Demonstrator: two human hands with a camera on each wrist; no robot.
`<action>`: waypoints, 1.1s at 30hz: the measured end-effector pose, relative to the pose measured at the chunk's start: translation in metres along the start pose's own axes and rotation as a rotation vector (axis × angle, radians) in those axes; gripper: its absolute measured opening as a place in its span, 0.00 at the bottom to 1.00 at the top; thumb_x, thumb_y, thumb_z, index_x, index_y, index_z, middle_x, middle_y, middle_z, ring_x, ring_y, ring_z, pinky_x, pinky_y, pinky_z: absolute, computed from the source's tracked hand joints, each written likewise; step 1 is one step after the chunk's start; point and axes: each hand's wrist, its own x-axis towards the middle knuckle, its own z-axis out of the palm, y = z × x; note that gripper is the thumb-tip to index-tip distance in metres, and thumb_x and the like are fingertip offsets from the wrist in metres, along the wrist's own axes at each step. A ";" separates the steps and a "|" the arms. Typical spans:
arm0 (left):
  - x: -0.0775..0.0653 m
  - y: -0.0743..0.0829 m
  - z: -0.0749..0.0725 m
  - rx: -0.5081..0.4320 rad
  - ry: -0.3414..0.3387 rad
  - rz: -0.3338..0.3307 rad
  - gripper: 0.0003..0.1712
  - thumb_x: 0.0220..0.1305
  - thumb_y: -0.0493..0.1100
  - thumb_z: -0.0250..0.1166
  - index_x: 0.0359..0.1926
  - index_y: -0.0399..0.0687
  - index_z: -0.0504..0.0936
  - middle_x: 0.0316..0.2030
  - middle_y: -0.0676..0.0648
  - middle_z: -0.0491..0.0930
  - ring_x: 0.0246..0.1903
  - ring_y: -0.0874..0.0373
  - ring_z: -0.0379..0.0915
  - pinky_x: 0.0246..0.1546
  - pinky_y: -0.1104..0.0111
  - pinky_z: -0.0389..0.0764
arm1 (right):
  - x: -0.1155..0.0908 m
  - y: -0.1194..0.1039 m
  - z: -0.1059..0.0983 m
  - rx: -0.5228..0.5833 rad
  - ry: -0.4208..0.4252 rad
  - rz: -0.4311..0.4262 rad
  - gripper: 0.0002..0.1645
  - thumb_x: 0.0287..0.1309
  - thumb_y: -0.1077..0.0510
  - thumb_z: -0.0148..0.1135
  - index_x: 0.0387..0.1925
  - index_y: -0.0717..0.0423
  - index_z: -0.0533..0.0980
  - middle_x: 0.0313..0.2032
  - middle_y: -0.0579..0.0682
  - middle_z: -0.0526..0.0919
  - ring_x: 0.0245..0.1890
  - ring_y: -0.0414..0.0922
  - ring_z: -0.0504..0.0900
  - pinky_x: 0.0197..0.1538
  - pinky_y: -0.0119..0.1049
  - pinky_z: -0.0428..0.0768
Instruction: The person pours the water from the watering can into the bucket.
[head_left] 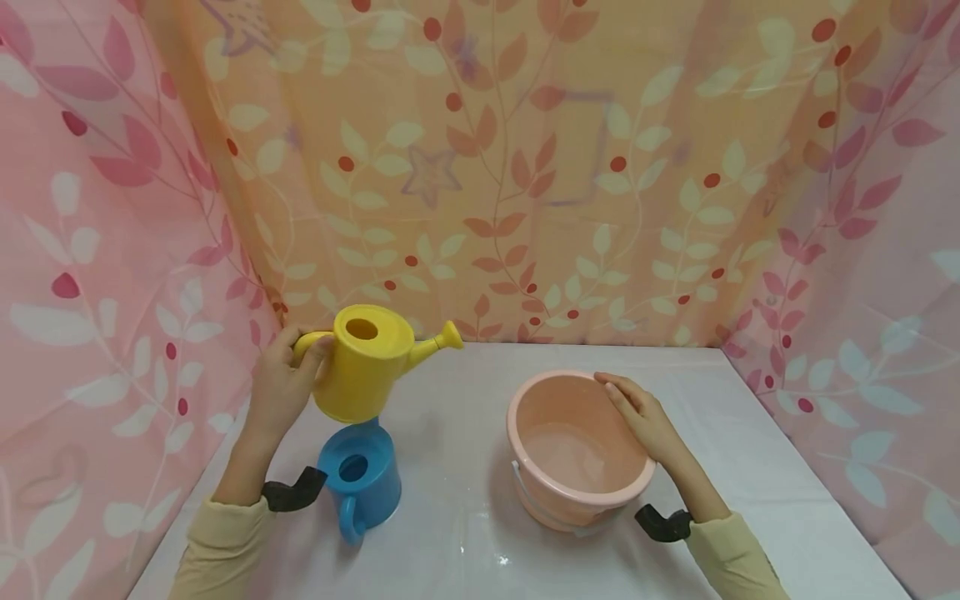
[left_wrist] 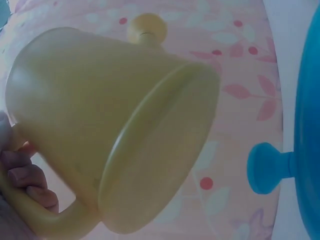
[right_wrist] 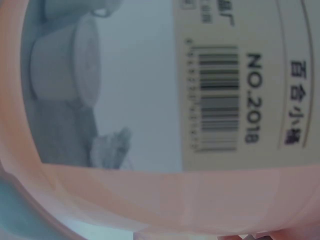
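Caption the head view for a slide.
Left hand grips yellow, spouted plastic watering can; right hand rests on round pink plastic bucket.

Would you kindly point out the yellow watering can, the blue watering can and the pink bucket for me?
Yellow watering can (head_left: 362,375), head view: side of its body.
Blue watering can (head_left: 380,486), head view: side of its body.
Pink bucket (head_left: 562,404), head view: far inner wall.

Pink and orange leaf-patterned cloth (head_left: 517,208) encloses a white surface (head_left: 457,467) on three sides.
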 end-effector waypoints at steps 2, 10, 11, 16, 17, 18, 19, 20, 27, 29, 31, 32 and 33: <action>-0.001 -0.003 -0.002 0.006 0.042 -0.002 0.12 0.63 0.42 0.60 0.39 0.36 0.74 0.24 0.49 0.67 0.25 0.60 0.61 0.23 0.78 0.66 | 0.000 0.000 0.000 -0.004 0.000 0.001 0.23 0.70 0.51 0.43 0.59 0.57 0.69 0.58 0.55 0.74 0.58 0.51 0.70 0.51 0.16 0.64; -0.005 -0.013 -0.001 -0.047 0.171 -0.126 0.15 0.63 0.43 0.60 0.41 0.34 0.72 0.26 0.57 0.70 0.27 0.68 0.68 0.30 0.84 0.71 | 0.000 -0.001 0.001 0.003 -0.004 0.008 0.23 0.70 0.50 0.43 0.60 0.57 0.69 0.58 0.55 0.73 0.58 0.51 0.70 0.50 0.15 0.65; -0.005 -0.014 -0.001 -0.054 0.181 -0.139 0.15 0.63 0.44 0.60 0.41 0.34 0.72 0.26 0.58 0.70 0.27 0.69 0.69 0.31 0.85 0.71 | 0.000 -0.001 0.001 0.006 -0.003 0.008 0.23 0.70 0.50 0.43 0.60 0.57 0.69 0.58 0.55 0.73 0.58 0.50 0.70 0.50 0.15 0.65; -0.009 -0.022 -0.002 -0.082 0.214 -0.167 0.16 0.63 0.44 0.60 0.41 0.34 0.71 0.26 0.59 0.71 0.27 0.70 0.71 0.30 0.85 0.74 | 0.000 -0.002 0.001 0.012 -0.003 0.006 0.23 0.70 0.50 0.43 0.59 0.56 0.70 0.58 0.54 0.74 0.57 0.43 0.70 0.51 0.15 0.65; -0.009 -0.024 -0.002 -0.079 0.218 -0.175 0.16 0.64 0.44 0.59 0.42 0.34 0.70 0.26 0.59 0.71 0.27 0.70 0.71 0.29 0.85 0.74 | 0.000 -0.002 0.000 0.011 -0.002 0.005 0.23 0.70 0.50 0.43 0.59 0.56 0.70 0.58 0.54 0.74 0.57 0.42 0.70 0.51 0.15 0.65; -0.010 -0.027 -0.001 -0.080 0.225 -0.182 0.16 0.64 0.45 0.59 0.42 0.34 0.70 0.26 0.60 0.71 0.28 0.70 0.71 0.29 0.85 0.74 | 0.001 -0.002 0.000 0.009 -0.002 0.004 0.23 0.70 0.50 0.43 0.59 0.55 0.70 0.58 0.54 0.74 0.57 0.42 0.70 0.51 0.15 0.65; -0.010 -0.028 -0.001 -0.083 0.236 -0.189 0.16 0.64 0.45 0.59 0.41 0.34 0.70 0.26 0.60 0.72 0.27 0.70 0.71 0.28 0.84 0.74 | 0.001 -0.002 0.000 0.008 -0.001 0.002 0.23 0.70 0.50 0.43 0.59 0.55 0.70 0.58 0.54 0.74 0.57 0.42 0.70 0.51 0.15 0.65; -0.010 -0.030 -0.001 -0.086 0.251 -0.195 0.16 0.64 0.45 0.59 0.41 0.35 0.70 0.26 0.61 0.72 0.27 0.71 0.72 0.27 0.84 0.74 | 0.001 -0.002 0.000 0.008 -0.001 0.000 0.23 0.70 0.50 0.43 0.59 0.55 0.70 0.58 0.54 0.74 0.57 0.42 0.70 0.51 0.15 0.65; -0.012 -0.043 -0.002 -0.097 0.339 -0.206 0.11 0.64 0.44 0.60 0.35 0.43 0.67 0.25 0.63 0.73 0.26 0.72 0.72 0.25 0.84 0.72 | 0.001 -0.002 0.000 0.011 -0.002 -0.001 0.23 0.70 0.50 0.43 0.59 0.56 0.70 0.58 0.54 0.74 0.57 0.39 0.70 0.52 0.16 0.65; -0.013 -0.046 -0.003 -0.100 0.344 -0.205 0.11 0.64 0.44 0.60 0.34 0.42 0.67 0.25 0.62 0.73 0.26 0.72 0.72 0.26 0.85 0.72 | 0.001 -0.002 0.000 0.011 -0.003 0.001 0.23 0.70 0.50 0.43 0.59 0.56 0.70 0.58 0.54 0.74 0.57 0.38 0.70 0.52 0.16 0.65; -0.015 -0.050 -0.003 -0.091 0.346 -0.212 0.12 0.64 0.44 0.59 0.34 0.40 0.67 0.24 0.62 0.72 0.26 0.72 0.71 0.26 0.85 0.72 | 0.001 -0.001 0.000 0.013 -0.004 0.002 0.23 0.70 0.50 0.43 0.59 0.56 0.70 0.58 0.54 0.74 0.57 0.39 0.70 0.52 0.16 0.65; -0.016 -0.052 -0.003 -0.085 0.348 -0.221 0.13 0.64 0.44 0.59 0.34 0.40 0.67 0.24 0.62 0.72 0.25 0.72 0.71 0.25 0.85 0.72 | 0.001 -0.001 0.000 0.015 -0.005 0.003 0.23 0.70 0.51 0.43 0.59 0.56 0.70 0.58 0.54 0.74 0.57 0.40 0.71 0.51 0.16 0.65; -0.017 -0.054 -0.003 -0.078 0.349 -0.233 0.13 0.65 0.46 0.58 0.34 0.41 0.67 0.24 0.62 0.72 0.25 0.72 0.71 0.25 0.85 0.72 | 0.001 -0.001 0.000 0.016 -0.006 0.003 0.23 0.70 0.51 0.43 0.59 0.56 0.69 0.57 0.55 0.74 0.56 0.41 0.71 0.51 0.16 0.66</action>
